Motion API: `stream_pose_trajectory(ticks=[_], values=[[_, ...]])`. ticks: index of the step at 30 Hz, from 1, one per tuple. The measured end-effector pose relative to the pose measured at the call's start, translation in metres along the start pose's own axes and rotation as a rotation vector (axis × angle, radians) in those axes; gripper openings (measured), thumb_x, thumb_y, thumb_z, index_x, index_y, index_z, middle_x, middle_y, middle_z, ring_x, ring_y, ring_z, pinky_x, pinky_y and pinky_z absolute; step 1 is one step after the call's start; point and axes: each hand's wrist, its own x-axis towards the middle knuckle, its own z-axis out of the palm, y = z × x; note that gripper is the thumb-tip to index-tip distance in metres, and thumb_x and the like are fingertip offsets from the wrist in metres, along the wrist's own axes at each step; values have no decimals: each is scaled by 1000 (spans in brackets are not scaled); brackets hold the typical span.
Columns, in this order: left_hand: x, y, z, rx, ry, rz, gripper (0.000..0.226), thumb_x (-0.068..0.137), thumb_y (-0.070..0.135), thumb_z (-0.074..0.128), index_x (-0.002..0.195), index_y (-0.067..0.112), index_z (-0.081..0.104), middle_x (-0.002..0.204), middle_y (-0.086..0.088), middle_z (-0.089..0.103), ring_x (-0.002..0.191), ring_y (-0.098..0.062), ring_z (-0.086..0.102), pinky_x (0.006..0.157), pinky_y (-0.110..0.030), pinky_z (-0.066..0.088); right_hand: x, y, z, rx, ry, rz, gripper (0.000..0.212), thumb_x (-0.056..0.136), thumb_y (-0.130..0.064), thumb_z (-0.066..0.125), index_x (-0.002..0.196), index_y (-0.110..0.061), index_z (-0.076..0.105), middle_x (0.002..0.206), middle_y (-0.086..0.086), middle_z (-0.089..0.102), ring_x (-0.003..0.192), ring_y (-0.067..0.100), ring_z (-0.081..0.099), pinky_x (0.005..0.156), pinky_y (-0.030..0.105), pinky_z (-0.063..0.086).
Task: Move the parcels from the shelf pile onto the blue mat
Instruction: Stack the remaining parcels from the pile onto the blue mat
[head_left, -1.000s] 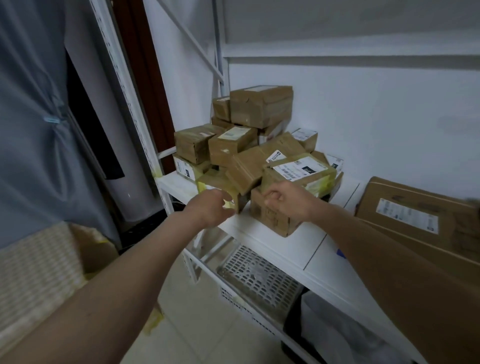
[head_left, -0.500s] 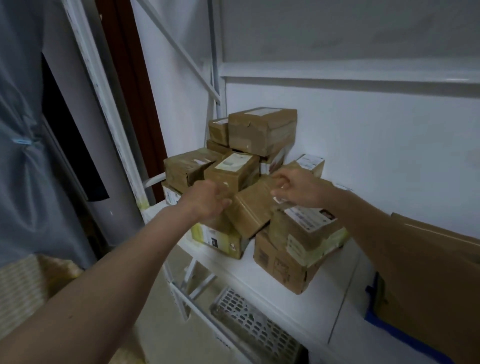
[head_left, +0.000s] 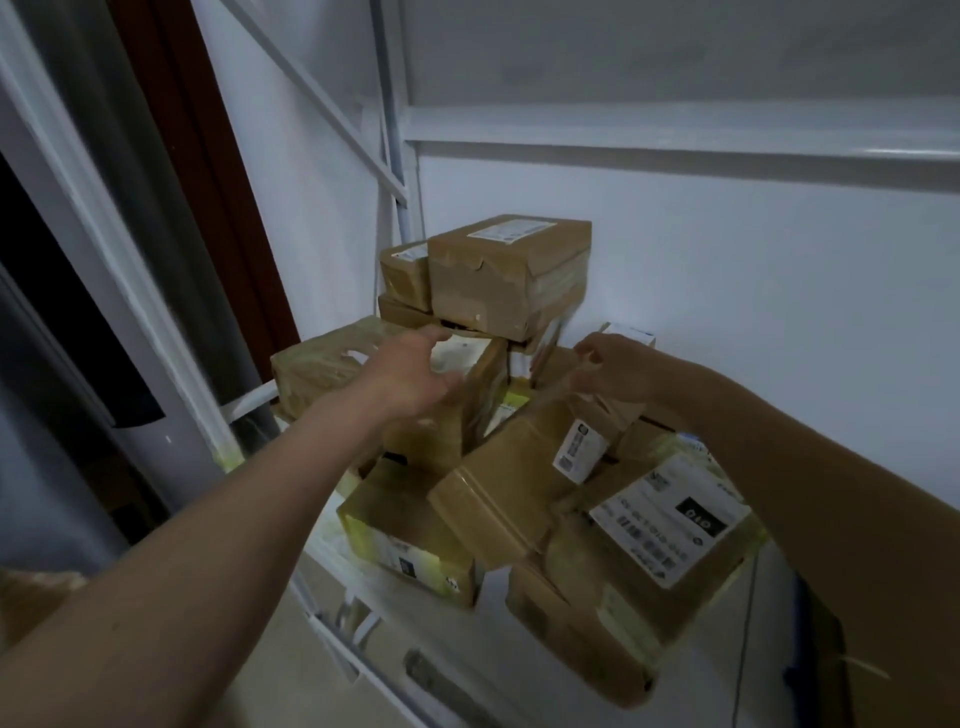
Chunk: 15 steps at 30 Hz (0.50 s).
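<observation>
Left hand (head_left: 415, 374) spread open on the mid-pile parcel (head_left: 467, 395) directly under it, right hand (head_left: 613, 371) loosely curled, empty, just to its right.

We see the left hand (head_left: 415, 374) spread on a parcel (head_left: 467, 395) in the pile. The right hand (head_left: 608, 371) curls near the tilted box (head_left: 514, 488), whose upper end lies just below its fingers; its grip is unclear.

The white shelf (head_left: 545, 670) in front of me carries the parcel pile (head_left: 519, 467). Directly on its board sit a yellow-taped box (head_left: 410, 545) at the pile's front-left and a brown carton (head_left: 587, 634) at its front-right.
</observation>
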Motion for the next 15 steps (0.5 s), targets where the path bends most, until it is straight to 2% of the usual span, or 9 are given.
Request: stream_pose_trajectory(ticks=[3,7,10,12,15], values=[[28,2,-8,-48,-17,32,65,87,37,67,144,27,37,143,-2,46,128,-24,47,103,-36,43,18,-6,-3,91,40,35,47,96,-21,55,137,-1,43,138,16,47,125,26,47,91,25,38],[67,-2,-19,-218,-6,47,74,78,52,69,141,28,40,140,4,48,127,-21,48,100,-35,42,56,-19,-5,334,132,143,72,94,-42,54,149,-7,23,152,13,32,133,29,39,105,37,37],[100,-6,-27,-458,13,0,70,85,50,64,144,23,37,143,2,48,131,-21,46,92,-25,36,86,-29,-3,599,208,243,79,92,-54,49,151,-11,19,156,9,25,138,29,34,110,44,36],[118,-7,-31,-559,36,-90,71,91,49,56,149,21,28,151,-3,37,137,-25,37,100,-32,34,103,-37,-2,790,252,309,76,92,-57,47,150,-12,23,152,7,31,135,29,37,108,42,37],[146,-15,-31,-556,134,-73,60,94,50,47,145,19,37,148,-8,42,134,-29,40,108,-42,33,122,-45,-1,988,303,379,73,91,-58,46,146,-13,29,144,8,41,128,29,43,100,39,38]])
